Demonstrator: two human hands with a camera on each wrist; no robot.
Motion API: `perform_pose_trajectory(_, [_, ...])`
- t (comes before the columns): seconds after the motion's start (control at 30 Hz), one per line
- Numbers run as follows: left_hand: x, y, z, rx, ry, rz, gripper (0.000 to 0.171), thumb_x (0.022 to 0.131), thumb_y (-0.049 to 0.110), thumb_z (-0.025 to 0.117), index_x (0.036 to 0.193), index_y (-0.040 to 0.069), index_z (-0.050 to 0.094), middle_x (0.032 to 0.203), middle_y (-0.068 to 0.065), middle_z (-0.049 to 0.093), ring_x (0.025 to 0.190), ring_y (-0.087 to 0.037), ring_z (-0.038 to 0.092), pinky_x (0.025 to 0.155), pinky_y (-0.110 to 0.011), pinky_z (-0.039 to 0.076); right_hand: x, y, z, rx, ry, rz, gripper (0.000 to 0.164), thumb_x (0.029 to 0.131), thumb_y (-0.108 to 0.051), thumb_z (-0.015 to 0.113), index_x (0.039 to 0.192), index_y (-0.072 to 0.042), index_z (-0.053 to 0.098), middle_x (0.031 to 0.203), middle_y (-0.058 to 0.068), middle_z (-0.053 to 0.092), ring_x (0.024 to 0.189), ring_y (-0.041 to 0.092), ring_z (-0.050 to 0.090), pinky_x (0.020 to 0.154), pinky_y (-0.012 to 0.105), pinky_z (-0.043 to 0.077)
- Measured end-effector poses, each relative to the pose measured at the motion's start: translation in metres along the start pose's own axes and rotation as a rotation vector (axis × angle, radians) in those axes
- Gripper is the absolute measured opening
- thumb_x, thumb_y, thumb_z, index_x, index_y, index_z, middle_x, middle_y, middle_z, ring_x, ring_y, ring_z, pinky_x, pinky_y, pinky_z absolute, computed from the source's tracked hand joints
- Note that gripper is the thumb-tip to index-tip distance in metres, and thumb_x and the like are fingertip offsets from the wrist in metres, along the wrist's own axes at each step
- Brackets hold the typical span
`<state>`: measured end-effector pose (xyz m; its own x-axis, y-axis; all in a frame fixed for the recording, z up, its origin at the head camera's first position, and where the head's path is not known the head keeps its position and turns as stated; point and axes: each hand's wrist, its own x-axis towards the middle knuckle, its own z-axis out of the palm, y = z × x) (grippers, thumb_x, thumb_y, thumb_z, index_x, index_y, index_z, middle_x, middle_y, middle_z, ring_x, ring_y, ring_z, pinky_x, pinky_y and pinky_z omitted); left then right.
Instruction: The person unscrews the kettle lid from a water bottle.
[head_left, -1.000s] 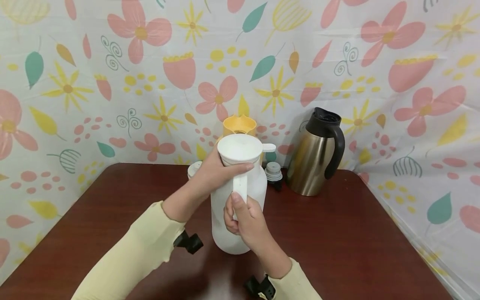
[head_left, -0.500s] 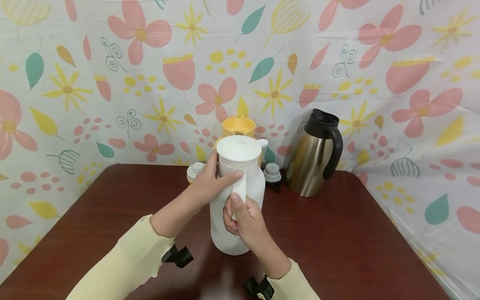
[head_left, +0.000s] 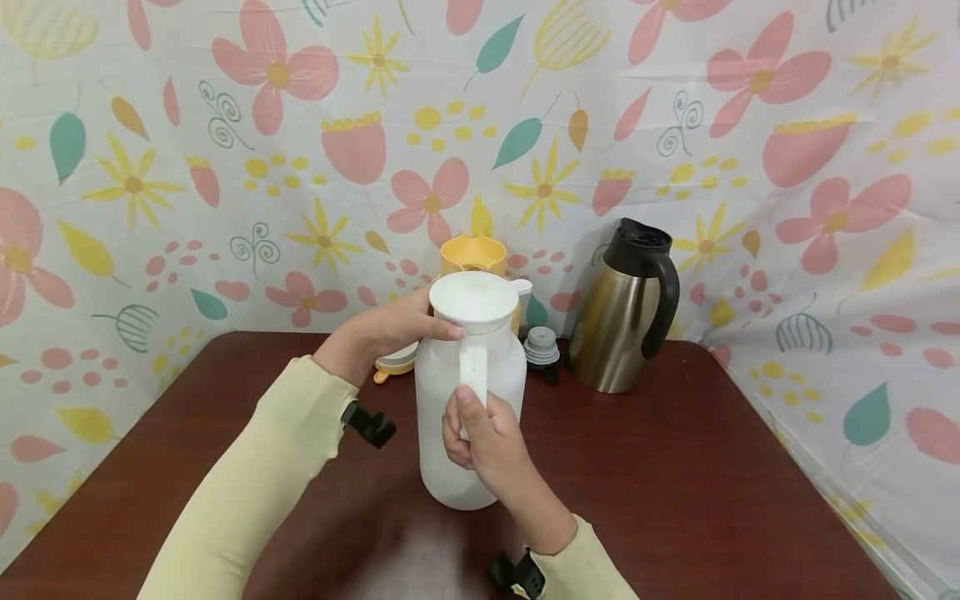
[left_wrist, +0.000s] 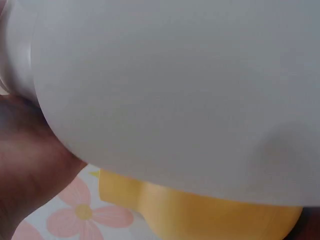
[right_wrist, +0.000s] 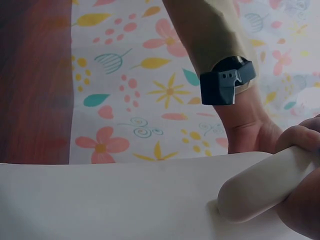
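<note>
A white thermos jug (head_left: 472,450) stands upright on the table, its flat round lid (head_left: 476,297) on top. The lid's small tab (head_left: 521,287) points to the back right. From the left, my left hand (head_left: 397,325) holds the lid's edge at the neck, thumb in front and the other fingers hidden behind. My right hand (head_left: 487,437) grips the jug's handle (head_left: 473,367) with curled fingers and the thumb up along it. The left wrist view is mostly filled by the white jug body (left_wrist: 175,100); in the right wrist view the handle (right_wrist: 265,187) is in the right hand.
Behind the white jug stands a yellow jug (head_left: 472,252), mostly hidden. A steel jug with a black top (head_left: 618,325) is at the back right. Beside it sits a grey stopper (head_left: 542,346). A yellow-rimmed lid (head_left: 397,360) lies behind my left hand. A flowered cloth (head_left: 300,167) hangs behind.
The lid's tab has turned from the right toward the back. My left wrist first drew back, then swung up and left, uncovering the yellow-rimmed lid. The right hand stays on the handle.
</note>
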<state>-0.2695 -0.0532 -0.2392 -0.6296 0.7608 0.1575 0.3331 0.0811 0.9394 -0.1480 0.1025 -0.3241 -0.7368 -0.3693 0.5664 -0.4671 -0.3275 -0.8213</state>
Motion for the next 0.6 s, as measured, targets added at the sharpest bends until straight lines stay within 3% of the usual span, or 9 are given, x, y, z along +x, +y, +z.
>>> perform_pose_trajectory(0.1, [0.0,0.0,0.008,-0.006,0.056,-0.003,0.13,0.054,0.075,0.088,0.15,0.002,0.038,0.125,0.002,0.058,0.108,-0.013,0.055,0.096,-0.028,0.045,0.0,0.001,-0.001,-0.001,0.0,-0.008,0.061,0.112,-0.041,0.038,0.074,0.007,0.034,0.052,0.018,0.027,0.043,0.002,0.03,0.037,0.022,0.023])
perform_pose_trajectory(0.13, [-0.002,0.001,0.011,-0.006,0.081,0.004,0.121,0.06,0.069,0.089,0.148,0.002,0.041,0.123,0.001,0.059,0.107,-0.013,0.056,0.096,-0.028,0.045,0.0,0.001,0.0,-0.003,-0.001,-0.009,0.061,0.112,-0.041,0.038,0.074,0.007,0.034,0.052,0.018,0.028,0.043,0.003,0.03,0.037,0.022,0.023])
perform_pose_trajectory(0.23, [-0.006,0.006,0.025,-0.006,0.181,0.024,0.084,0.08,0.039,0.086,0.145,0.004,0.047,0.121,-0.004,0.061,0.107,-0.015,0.058,0.096,-0.029,0.047,0.0,0.002,0.0,-0.009,0.0,-0.011,0.06,0.112,-0.04,0.038,0.074,0.006,0.034,0.052,0.018,0.028,0.043,0.003,0.03,0.037,0.023,0.023])
perform_pose_trajectory(0.3, [-0.007,0.01,0.036,0.003,0.27,0.023,0.066,0.087,0.018,0.078,0.145,0.007,0.048,0.124,-0.008,0.063,0.108,-0.016,0.059,0.097,-0.03,0.048,0.0,0.002,0.0,-0.014,0.003,-0.011,0.06,0.112,-0.04,0.037,0.074,0.006,0.034,0.052,0.019,0.028,0.042,0.004,0.03,0.037,0.023,0.023])
perform_pose_trajectory(0.37, [-0.009,0.015,0.048,0.006,0.367,0.009,0.065,0.088,0.007,0.073,0.148,0.012,0.048,0.131,-0.009,0.062,0.112,-0.016,0.059,0.099,-0.03,0.047,-0.001,0.001,0.0,-0.017,0.005,-0.012,0.06,0.112,-0.039,0.036,0.074,0.006,0.034,0.052,0.019,0.027,0.042,0.003,0.03,0.036,0.023,0.023])
perform_pose_trajectory(0.47, [-0.011,0.021,0.062,-0.017,0.48,-0.003,0.071,0.087,0.006,0.075,0.15,0.014,0.044,0.14,-0.009,0.059,0.12,-0.018,0.058,0.104,-0.032,0.046,-0.001,0.001,0.0,-0.021,0.006,-0.013,0.059,0.112,-0.038,0.036,0.074,0.007,0.034,0.051,0.019,0.027,0.042,0.003,0.03,0.036,0.023,0.023])
perform_pose_trajectory(0.6, [-0.015,0.024,0.073,-0.066,0.55,-0.033,0.075,0.089,0.011,0.075,0.153,0.014,0.035,0.144,-0.01,0.055,0.126,-0.024,0.056,0.107,-0.038,0.045,-0.001,0.002,0.001,-0.015,0.004,-0.017,0.059,0.112,-0.037,0.036,0.074,0.007,0.033,0.051,0.019,0.026,0.042,0.003,0.029,0.036,0.023,0.023])
